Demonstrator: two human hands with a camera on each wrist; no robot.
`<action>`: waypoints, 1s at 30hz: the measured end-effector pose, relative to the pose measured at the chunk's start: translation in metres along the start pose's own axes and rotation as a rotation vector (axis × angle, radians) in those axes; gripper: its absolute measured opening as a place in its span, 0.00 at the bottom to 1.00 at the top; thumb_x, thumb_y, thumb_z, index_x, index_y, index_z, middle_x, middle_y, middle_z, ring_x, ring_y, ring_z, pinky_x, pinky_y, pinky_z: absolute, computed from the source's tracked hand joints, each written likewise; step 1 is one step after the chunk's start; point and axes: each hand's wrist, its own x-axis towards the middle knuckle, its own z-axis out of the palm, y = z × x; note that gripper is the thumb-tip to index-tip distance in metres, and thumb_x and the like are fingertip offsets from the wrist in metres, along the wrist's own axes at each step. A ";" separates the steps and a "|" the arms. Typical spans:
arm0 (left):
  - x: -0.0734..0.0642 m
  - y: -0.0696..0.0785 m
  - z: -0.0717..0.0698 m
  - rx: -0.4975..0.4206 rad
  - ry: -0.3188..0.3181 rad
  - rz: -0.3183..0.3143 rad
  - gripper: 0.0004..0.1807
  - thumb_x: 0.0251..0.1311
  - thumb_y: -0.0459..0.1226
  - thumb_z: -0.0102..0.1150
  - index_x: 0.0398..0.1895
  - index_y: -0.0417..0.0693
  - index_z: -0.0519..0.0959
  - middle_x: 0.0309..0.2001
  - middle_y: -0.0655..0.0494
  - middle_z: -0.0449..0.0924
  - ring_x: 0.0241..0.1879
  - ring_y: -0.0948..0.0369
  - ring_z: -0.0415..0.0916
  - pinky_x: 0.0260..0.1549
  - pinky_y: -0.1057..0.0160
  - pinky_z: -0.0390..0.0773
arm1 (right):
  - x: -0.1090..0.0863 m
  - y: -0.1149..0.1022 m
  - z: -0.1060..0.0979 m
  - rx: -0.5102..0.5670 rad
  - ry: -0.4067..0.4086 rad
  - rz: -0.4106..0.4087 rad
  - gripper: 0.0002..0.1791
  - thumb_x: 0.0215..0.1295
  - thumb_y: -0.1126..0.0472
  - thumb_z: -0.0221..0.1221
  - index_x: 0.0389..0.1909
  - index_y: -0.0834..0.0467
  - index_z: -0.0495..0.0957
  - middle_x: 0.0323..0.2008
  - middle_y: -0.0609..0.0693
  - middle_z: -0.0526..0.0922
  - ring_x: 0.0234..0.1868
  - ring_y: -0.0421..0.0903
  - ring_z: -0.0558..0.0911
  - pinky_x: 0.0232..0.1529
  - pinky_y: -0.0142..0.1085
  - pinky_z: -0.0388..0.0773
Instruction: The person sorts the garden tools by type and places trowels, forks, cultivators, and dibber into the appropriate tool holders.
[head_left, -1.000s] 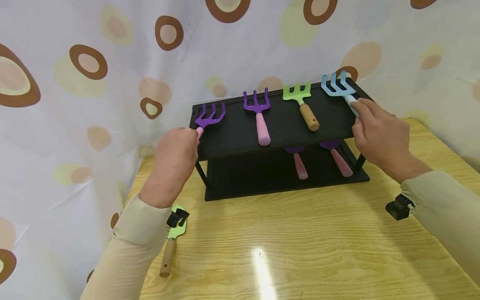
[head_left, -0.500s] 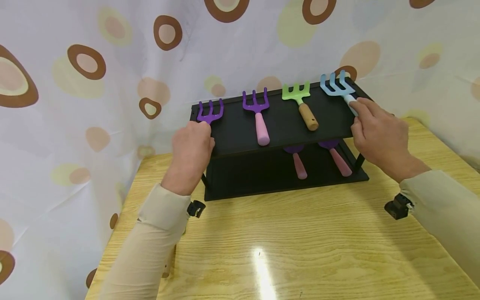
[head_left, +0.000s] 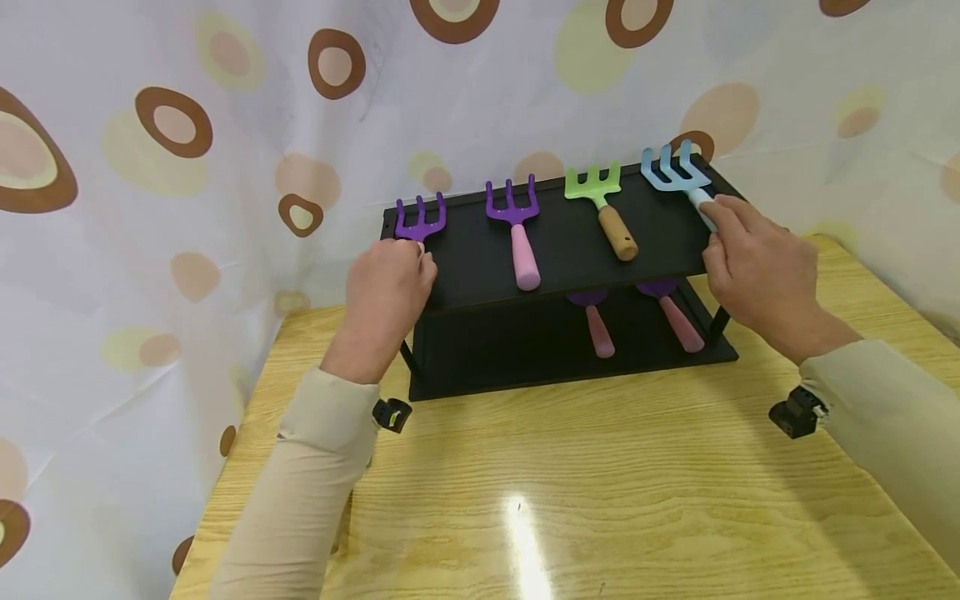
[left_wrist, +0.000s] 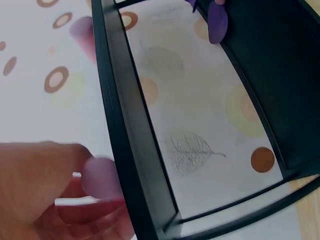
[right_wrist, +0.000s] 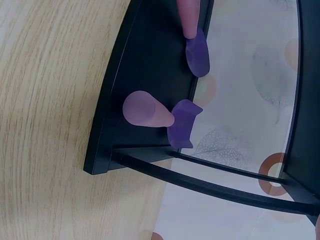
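Observation:
My left hand [head_left: 386, 296] grips the pink handle [left_wrist: 101, 177] of a purple hand fork [head_left: 421, 223], whose tines lie over the left end of the black rack's top shelf [head_left: 465, 271]. At the shelf's right end my right hand [head_left: 765, 271] holds the handle of a light blue hand fork [head_left: 675, 171]. Between the hands lie a second purple fork with a pink handle [head_left: 526, 260] and a green fork with a wooden handle [head_left: 618, 234]. In the right wrist view the right hand is out of sight.
On the lower shelf [head_left: 487, 358] are two purple tools with pink handles [head_left: 601, 333] [right_wrist: 145, 110]. A wooden-handled green trowel is mostly hidden behind the left forearm. The rack stands on a wooden table [head_left: 600, 483] before a patterned cloth [head_left: 465, 100].
My left hand has moved right and slightly up with the purple fork, whose tines have turned to point straight back. The right hand stays put on the light blue fork.

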 end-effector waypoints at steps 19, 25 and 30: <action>-0.055 -0.066 0.000 -0.153 0.175 -0.065 0.17 0.72 0.37 0.45 0.54 0.36 0.78 0.48 0.40 0.81 0.41 0.42 0.81 0.35 0.43 0.82 | 0.000 0.001 0.000 0.000 0.003 -0.005 0.23 0.73 0.59 0.42 0.63 0.62 0.72 0.63 0.61 0.76 0.47 0.66 0.84 0.23 0.57 0.79; -0.084 -0.085 0.014 -0.139 0.202 -0.059 0.15 0.68 0.31 0.46 0.51 0.34 0.79 0.43 0.38 0.82 0.34 0.42 0.80 0.26 0.47 0.80 | 0.001 0.000 0.001 -0.010 -0.025 0.003 0.23 0.73 0.59 0.41 0.64 0.61 0.71 0.64 0.61 0.75 0.48 0.65 0.84 0.21 0.55 0.78; -0.103 -0.094 0.029 -0.144 0.167 -0.075 0.15 0.66 0.30 0.47 0.50 0.33 0.79 0.42 0.38 0.82 0.23 0.49 0.75 0.15 0.57 0.73 | 0.001 0.000 -0.001 -0.015 -0.056 0.011 0.23 0.74 0.59 0.42 0.65 0.61 0.70 0.64 0.61 0.74 0.47 0.66 0.83 0.21 0.55 0.78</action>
